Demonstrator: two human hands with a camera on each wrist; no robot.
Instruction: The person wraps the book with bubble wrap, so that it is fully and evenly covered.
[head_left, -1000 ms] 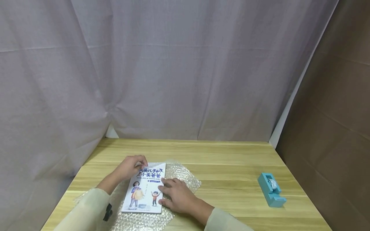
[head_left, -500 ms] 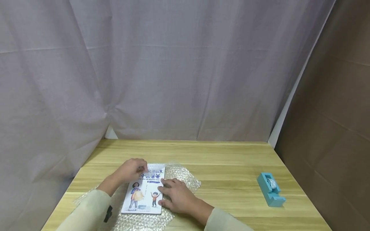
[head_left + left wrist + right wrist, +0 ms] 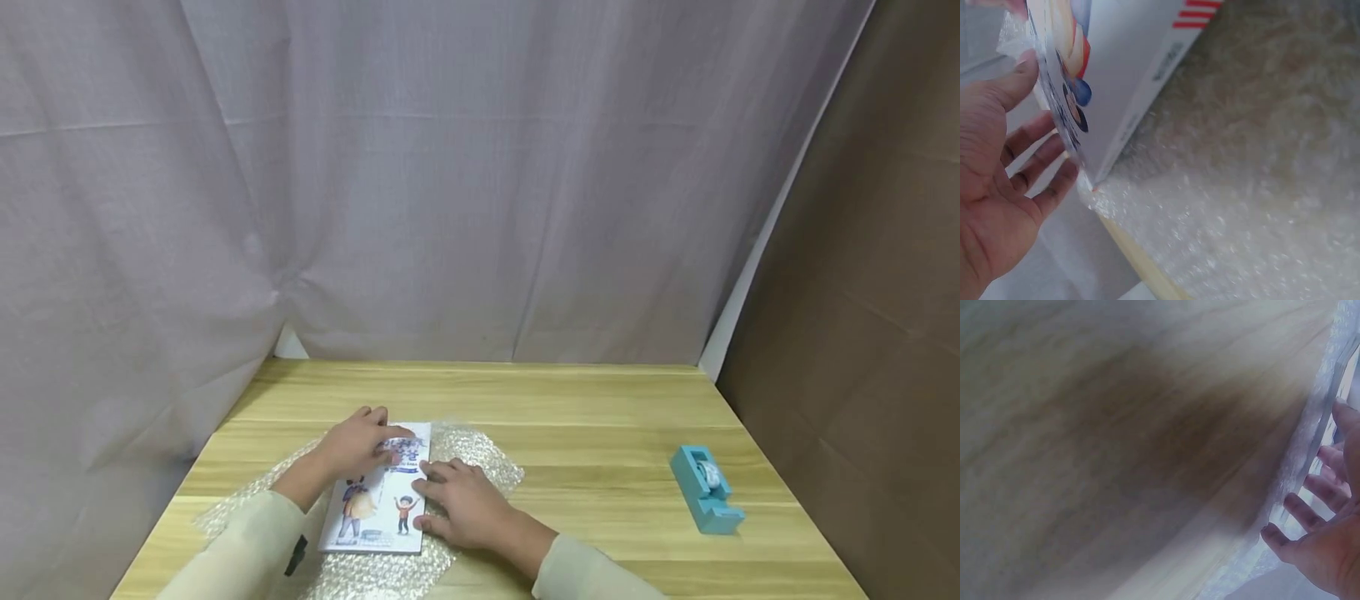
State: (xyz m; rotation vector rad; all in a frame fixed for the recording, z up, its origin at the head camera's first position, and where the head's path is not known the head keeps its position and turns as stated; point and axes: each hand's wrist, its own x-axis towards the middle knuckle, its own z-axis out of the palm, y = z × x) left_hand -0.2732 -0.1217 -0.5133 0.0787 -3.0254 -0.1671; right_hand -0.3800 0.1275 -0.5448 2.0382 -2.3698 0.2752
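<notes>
A white picture book [image 3: 375,500] lies face up on a sheet of bubble wrap [image 3: 480,462]. Over its top end lies a clear flap of the wrap, blurring the title. My left hand [image 3: 356,446] rests on that flap with fingers spread. In the left wrist view, the thumb of the left hand [image 3: 997,181] touches the wrapped cover while the other fingers reach along the book's edge. My right hand [image 3: 468,504] has its fingertips on the book's right edge; in the right wrist view the right hand [image 3: 1325,531] shows spread, slightly bent fingers along that edge.
A blue tape dispenser [image 3: 705,492] with a roll of clear tape stands on the right of the wooden table [image 3: 585,433]. A grey curtain [image 3: 480,183] hangs behind the table, and a brown one [image 3: 862,317] hangs on the right.
My left hand has moved right over the book's top end, bringing the wrap flap across the title, and its fingers have spread. My right hand stays at the book's right edge.
</notes>
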